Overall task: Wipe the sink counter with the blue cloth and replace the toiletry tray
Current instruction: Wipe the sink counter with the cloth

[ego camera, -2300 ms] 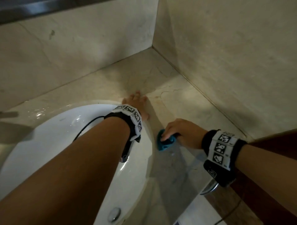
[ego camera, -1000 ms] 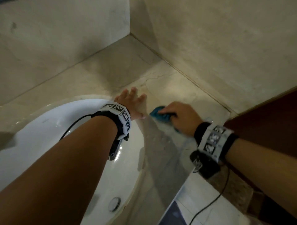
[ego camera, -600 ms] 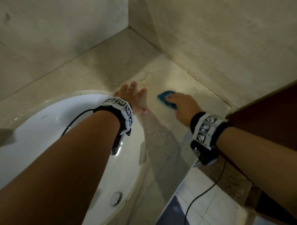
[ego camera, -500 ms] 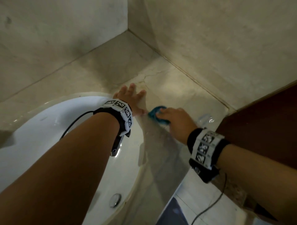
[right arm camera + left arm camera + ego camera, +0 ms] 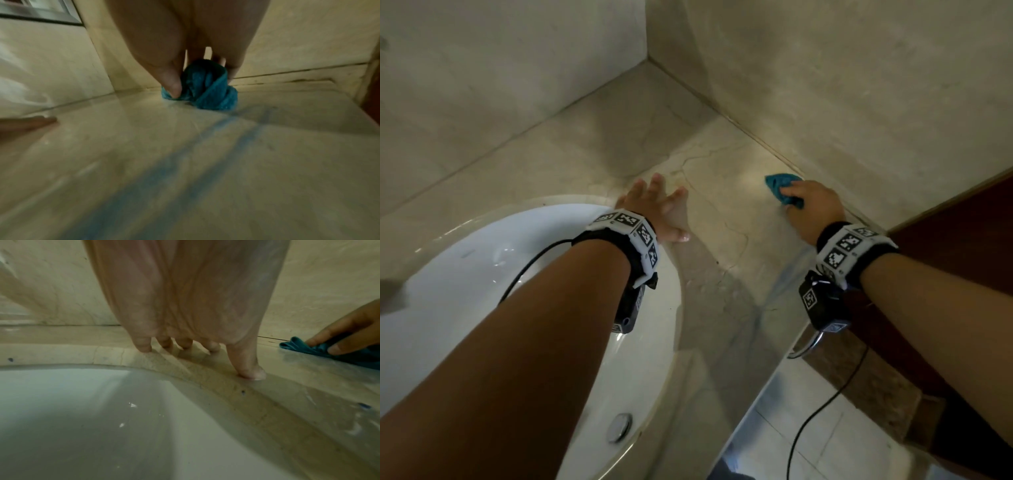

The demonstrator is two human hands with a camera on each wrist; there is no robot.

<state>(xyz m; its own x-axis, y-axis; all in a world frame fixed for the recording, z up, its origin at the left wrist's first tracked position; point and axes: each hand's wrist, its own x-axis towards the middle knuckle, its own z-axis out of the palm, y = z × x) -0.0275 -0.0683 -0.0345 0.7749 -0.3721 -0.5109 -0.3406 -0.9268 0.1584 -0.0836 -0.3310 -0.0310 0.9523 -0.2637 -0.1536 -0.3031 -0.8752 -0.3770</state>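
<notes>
While the left hand [image 5: 654, 205] is lying flat with its fingers [image 5: 144, 344] spread and straight, their tips are pressing on the counter [image 5: 722, 233] just beyond the rim of the white sink [image 5: 465, 274]. The right hand [image 5: 813, 209] is curling its fingers and thumb [image 5: 170, 84] round the bunched blue cloth [image 5: 780, 186], holding it down on the counter close to the side wall [image 5: 859, 85], well apart from the left hand. The toiletry tray is appearing in no view.
</notes>
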